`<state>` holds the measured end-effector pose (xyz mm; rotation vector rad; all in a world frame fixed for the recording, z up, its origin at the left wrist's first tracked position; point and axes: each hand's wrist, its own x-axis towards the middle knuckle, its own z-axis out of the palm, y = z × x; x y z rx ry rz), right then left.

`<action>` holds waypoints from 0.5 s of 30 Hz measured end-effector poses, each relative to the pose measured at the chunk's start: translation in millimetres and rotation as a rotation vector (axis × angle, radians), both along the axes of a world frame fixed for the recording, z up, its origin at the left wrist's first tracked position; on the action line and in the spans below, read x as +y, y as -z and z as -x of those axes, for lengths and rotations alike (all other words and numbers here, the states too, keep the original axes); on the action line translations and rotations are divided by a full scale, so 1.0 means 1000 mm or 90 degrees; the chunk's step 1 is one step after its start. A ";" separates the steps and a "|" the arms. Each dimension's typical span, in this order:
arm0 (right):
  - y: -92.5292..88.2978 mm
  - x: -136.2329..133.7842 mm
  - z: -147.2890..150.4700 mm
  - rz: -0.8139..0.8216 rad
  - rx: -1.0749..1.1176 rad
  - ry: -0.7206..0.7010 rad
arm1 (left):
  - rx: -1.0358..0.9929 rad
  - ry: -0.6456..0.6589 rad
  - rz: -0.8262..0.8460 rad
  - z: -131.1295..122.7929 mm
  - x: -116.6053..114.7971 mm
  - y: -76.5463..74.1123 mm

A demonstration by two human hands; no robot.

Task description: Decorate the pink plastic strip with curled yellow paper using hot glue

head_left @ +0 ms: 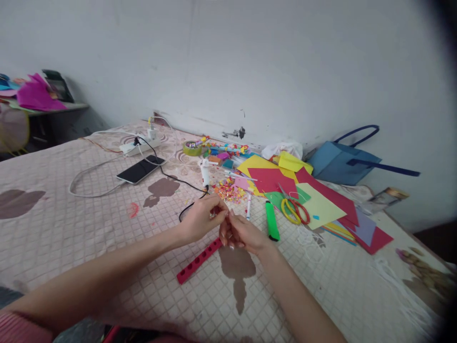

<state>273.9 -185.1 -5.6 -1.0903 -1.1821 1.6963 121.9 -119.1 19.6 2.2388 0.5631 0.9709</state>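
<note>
My left hand (pixel 207 216) and my right hand (pixel 241 231) meet above the middle of the table, fingertips pinched together. Whatever is between them is too small or too hidden to name. Just below and left of the hands lies a red strip (pixel 198 262) with a row of dark round spots; its upper end is near the right fingers. Behind the hands is a heap of small colourful bits (pixel 230 190), with a white glue gun (pixel 204 174) beside it. Right of my right hand lie a green marker-like stick (pixel 272 221) and a slim white pen (pixel 249 207).
Scissors (pixel 294 209) with yellow and red handles rest by coloured paper sheets (pixel 324 205). A blue bag (pixel 344 162) stands at the back right. At the left are a phone (pixel 141 169), a power strip (pixel 141 146) and loose cables. White string (pixel 310 240) lies at right.
</note>
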 end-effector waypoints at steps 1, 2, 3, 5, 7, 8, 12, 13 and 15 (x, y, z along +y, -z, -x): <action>-0.001 -0.001 0.000 -0.001 0.017 -0.016 | -0.001 -0.013 0.018 0.000 0.000 -0.001; -0.001 -0.001 -0.001 -0.002 0.036 -0.034 | -0.001 -0.025 0.035 -0.001 0.000 -0.001; -0.002 -0.002 -0.001 -0.003 0.054 -0.053 | -0.002 -0.033 0.051 0.000 0.000 -0.001; -0.002 -0.002 -0.003 -0.002 0.079 -0.082 | -0.003 -0.039 0.079 0.001 0.001 0.000; -0.002 -0.002 -0.005 0.004 0.092 -0.093 | 0.005 -0.034 0.111 0.002 0.003 0.001; -0.002 -0.002 -0.006 0.008 0.097 -0.095 | 0.009 -0.030 0.133 0.002 0.005 0.003; -0.002 -0.001 -0.007 -0.007 0.102 -0.062 | -0.027 0.041 0.246 0.000 0.010 0.009; -0.003 -0.001 -0.008 -0.025 0.100 -0.031 | -0.046 0.063 0.275 -0.001 0.012 0.010; -0.005 0.000 -0.007 -0.063 0.102 0.038 | -0.072 0.098 0.319 -0.003 0.014 0.013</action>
